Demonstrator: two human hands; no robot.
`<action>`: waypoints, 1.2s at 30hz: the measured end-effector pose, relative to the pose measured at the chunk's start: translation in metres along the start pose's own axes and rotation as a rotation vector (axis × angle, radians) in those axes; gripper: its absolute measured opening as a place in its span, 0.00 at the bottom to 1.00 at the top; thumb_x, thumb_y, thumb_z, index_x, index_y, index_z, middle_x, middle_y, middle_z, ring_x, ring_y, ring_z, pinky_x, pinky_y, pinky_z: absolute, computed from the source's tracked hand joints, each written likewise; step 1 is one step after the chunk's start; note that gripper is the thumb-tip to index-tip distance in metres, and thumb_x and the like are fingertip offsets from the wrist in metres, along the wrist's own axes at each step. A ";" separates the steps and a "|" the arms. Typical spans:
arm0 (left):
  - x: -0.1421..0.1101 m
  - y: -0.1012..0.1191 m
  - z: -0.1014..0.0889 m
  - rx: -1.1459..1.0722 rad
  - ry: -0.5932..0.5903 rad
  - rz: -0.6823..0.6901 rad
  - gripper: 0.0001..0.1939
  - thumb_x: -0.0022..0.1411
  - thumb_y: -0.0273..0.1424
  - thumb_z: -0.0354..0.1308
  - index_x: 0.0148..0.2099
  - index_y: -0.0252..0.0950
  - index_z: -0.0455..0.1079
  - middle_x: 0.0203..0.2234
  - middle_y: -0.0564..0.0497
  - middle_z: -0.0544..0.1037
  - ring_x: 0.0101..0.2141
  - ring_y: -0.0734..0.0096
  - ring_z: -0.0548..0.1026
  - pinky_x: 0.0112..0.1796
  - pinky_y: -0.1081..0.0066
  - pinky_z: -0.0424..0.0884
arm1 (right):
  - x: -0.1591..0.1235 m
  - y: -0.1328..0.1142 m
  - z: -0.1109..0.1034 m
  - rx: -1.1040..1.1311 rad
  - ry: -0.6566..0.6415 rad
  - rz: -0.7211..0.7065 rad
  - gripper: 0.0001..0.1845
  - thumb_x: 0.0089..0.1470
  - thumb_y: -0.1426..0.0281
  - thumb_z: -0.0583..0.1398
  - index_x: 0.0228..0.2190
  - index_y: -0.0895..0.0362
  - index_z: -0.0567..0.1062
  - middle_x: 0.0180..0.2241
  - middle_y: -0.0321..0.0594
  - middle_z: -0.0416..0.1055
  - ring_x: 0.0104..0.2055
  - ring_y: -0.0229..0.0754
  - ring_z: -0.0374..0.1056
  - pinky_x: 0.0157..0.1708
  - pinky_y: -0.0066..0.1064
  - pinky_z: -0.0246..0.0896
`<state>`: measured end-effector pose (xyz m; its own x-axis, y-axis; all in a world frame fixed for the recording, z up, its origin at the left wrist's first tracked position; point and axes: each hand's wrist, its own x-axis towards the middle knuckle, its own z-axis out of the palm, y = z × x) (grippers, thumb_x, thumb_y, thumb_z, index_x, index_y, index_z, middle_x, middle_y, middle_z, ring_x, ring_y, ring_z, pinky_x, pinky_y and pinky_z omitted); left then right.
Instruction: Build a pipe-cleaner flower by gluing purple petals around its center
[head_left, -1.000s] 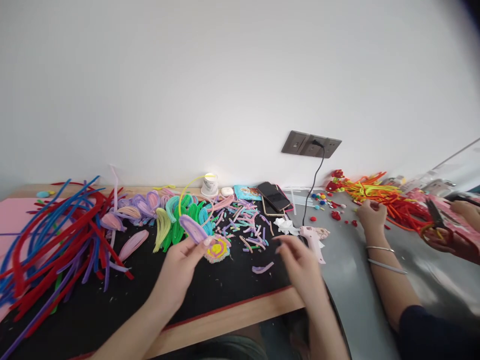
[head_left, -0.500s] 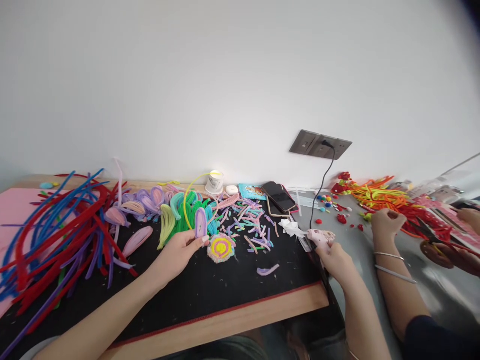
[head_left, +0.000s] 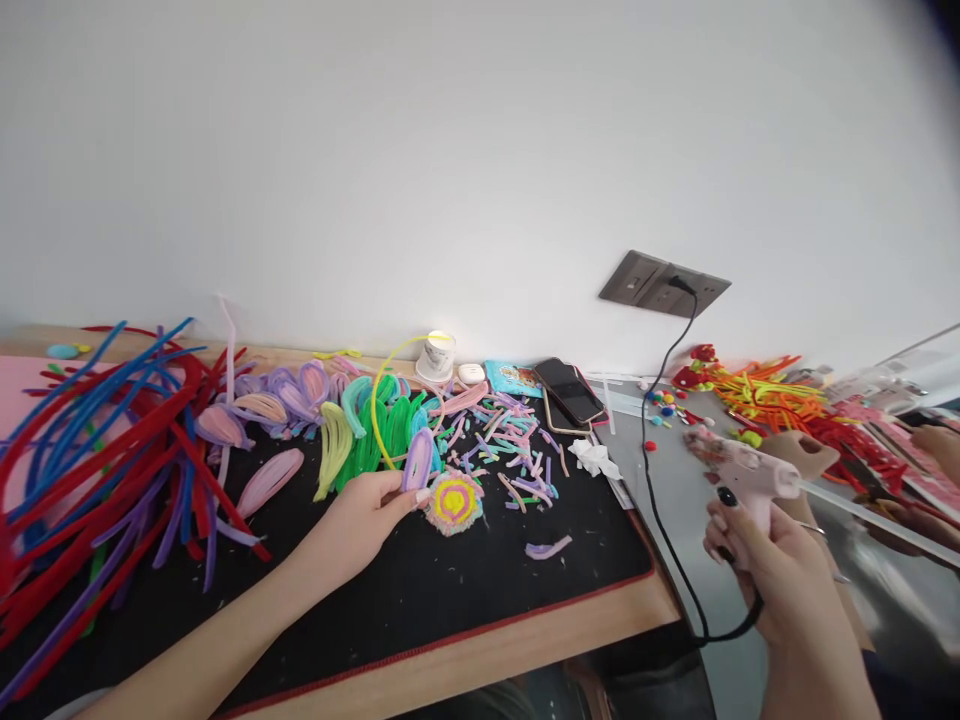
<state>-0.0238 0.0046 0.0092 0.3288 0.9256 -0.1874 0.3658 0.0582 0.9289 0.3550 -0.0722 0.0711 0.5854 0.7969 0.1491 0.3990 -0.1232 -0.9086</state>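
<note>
My left hand (head_left: 379,505) pinches a purple pipe-cleaner petal (head_left: 418,458), a narrow upright loop. Right beside its fingertips lies a round fuzzy disc (head_left: 455,502) of coiled yellow, pink and pale pipe cleaner on the black mat (head_left: 360,610). Over at the right, my right hand (head_left: 776,560) grips a pale pink glue gun (head_left: 739,468), its nozzle pointing left and a clear glue stick (head_left: 862,510) sticking out behind. The gun's black cord (head_left: 654,510) loops down from the wall socket (head_left: 664,283).
Red and blue pipe cleaners (head_left: 150,420) sprawl at left beside finished petals (head_left: 271,482) and green bundles (head_left: 379,430). Cut pieces (head_left: 517,445), phones (head_left: 570,392), a paper cup (head_left: 436,357) and crumpled tissue (head_left: 595,458) lie behind. A co-worker's hand (head_left: 799,455) is behind the glue gun.
My right hand has lifted the glue gun off the crumpled tissue and swung it right, in front of the co-worker's hand. My left hand still holds the purple petal near the disc.
</note>
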 end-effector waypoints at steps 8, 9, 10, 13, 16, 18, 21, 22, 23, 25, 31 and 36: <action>0.001 -0.002 0.001 -0.041 -0.024 -0.003 0.19 0.57 0.45 0.52 0.27 0.33 0.70 0.21 0.55 0.66 0.26 0.69 0.62 0.28 0.73 0.56 | -0.053 -0.028 0.093 0.258 -0.817 0.292 0.23 0.48 0.50 0.61 0.30 0.58 0.66 0.18 0.27 0.55 0.15 0.27 0.46 0.15 0.23 0.43; 0.001 -0.001 0.001 -0.048 -0.021 -0.005 0.19 0.57 0.44 0.53 0.27 0.33 0.70 0.21 0.55 0.66 0.26 0.69 0.62 0.28 0.73 0.57 | -0.057 -0.029 0.105 0.244 -0.866 0.297 0.24 0.49 0.49 0.60 0.29 0.58 0.65 0.18 0.27 0.55 0.15 0.27 0.45 0.14 0.22 0.41; 0.000 -0.001 0.001 -0.056 -0.016 -0.009 0.19 0.56 0.44 0.53 0.27 0.33 0.71 0.20 0.55 0.66 0.25 0.69 0.63 0.27 0.73 0.57 | -0.061 -0.029 0.115 0.241 -0.899 0.303 0.24 0.49 0.48 0.60 0.28 0.57 0.64 0.18 0.27 0.54 0.15 0.26 0.44 0.14 0.22 0.41; -0.001 0.000 0.001 -0.083 0.006 -0.024 0.19 0.54 0.45 0.55 0.26 0.33 0.71 0.19 0.55 0.67 0.24 0.69 0.63 0.26 0.73 0.57 | -0.066 -0.027 0.134 0.237 -0.952 0.312 0.24 0.50 0.48 0.59 0.27 0.57 0.62 0.18 0.26 0.54 0.14 0.26 0.43 0.13 0.22 0.43; -0.001 0.000 0.001 -0.112 0.018 -0.041 0.19 0.53 0.46 0.56 0.26 0.33 0.72 0.18 0.55 0.67 0.23 0.70 0.63 0.25 0.74 0.57 | -0.066 -0.022 0.141 0.212 -0.972 0.309 0.24 0.51 0.48 0.57 0.27 0.57 0.62 0.18 0.25 0.55 0.13 0.26 0.45 0.11 0.22 0.47; -0.001 -0.001 0.001 -0.123 0.025 -0.041 0.19 0.53 0.46 0.56 0.26 0.33 0.72 0.17 0.55 0.67 0.23 0.69 0.63 0.25 0.74 0.57 | -0.065 -0.019 0.143 0.203 -0.972 0.314 0.23 0.52 0.48 0.56 0.27 0.56 0.62 0.17 0.25 0.55 0.12 0.26 0.46 0.10 0.22 0.48; -0.002 -0.001 0.001 -0.125 0.028 -0.039 0.19 0.52 0.45 0.57 0.25 0.34 0.71 0.17 0.55 0.66 0.23 0.70 0.63 0.25 0.73 0.57 | -0.065 -0.019 0.145 0.201 -0.963 0.311 0.24 0.52 0.48 0.56 0.27 0.57 0.62 0.17 0.25 0.55 0.12 0.26 0.45 0.09 0.20 0.46; -0.002 0.000 0.001 -0.126 0.028 -0.043 0.19 0.52 0.46 0.57 0.25 0.34 0.71 0.17 0.55 0.66 0.23 0.70 0.62 0.25 0.73 0.57 | -0.065 -0.019 0.146 0.200 -0.959 0.309 0.24 0.52 0.48 0.56 0.27 0.57 0.63 0.17 0.25 0.55 0.12 0.25 0.45 0.09 0.20 0.46; -0.001 0.000 0.001 -0.129 0.029 -0.048 0.19 0.52 0.46 0.57 0.25 0.34 0.71 0.17 0.55 0.66 0.23 0.70 0.62 0.25 0.73 0.57 | -0.065 -0.020 0.146 0.199 -0.958 0.309 0.24 0.51 0.47 0.56 0.27 0.57 0.63 0.17 0.25 0.55 0.12 0.25 0.45 0.09 0.20 0.46; -0.001 0.000 0.002 -0.136 0.028 -0.053 0.19 0.52 0.46 0.57 0.24 0.34 0.71 0.17 0.55 0.66 0.23 0.69 0.63 0.24 0.73 0.57 | -0.065 -0.021 0.147 0.194 -0.963 0.316 0.25 0.51 0.47 0.56 0.28 0.57 0.64 0.17 0.25 0.55 0.12 0.25 0.45 0.09 0.20 0.46; -0.001 -0.001 0.003 -0.137 0.029 -0.047 0.19 0.52 0.46 0.57 0.24 0.34 0.71 0.16 0.55 0.66 0.22 0.70 0.62 0.24 0.74 0.56 | -0.063 -0.019 0.147 0.178 -0.975 0.324 0.24 0.52 0.47 0.55 0.30 0.58 0.66 0.17 0.25 0.54 0.12 0.26 0.46 0.09 0.20 0.47; -0.001 -0.002 0.003 -0.126 0.021 -0.046 0.19 0.53 0.46 0.57 0.24 0.34 0.71 0.16 0.56 0.65 0.21 0.71 0.60 0.23 0.74 0.55 | -0.062 -0.018 0.146 0.170 -0.963 0.327 0.24 0.52 0.47 0.55 0.29 0.57 0.64 0.17 0.24 0.54 0.11 0.26 0.46 0.08 0.20 0.47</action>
<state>-0.0221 0.0022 0.0065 0.2957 0.9283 -0.2254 0.2674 0.1460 0.9525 0.2085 -0.0334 0.0208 -0.1961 0.8846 -0.4231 0.1729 -0.3935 -0.9029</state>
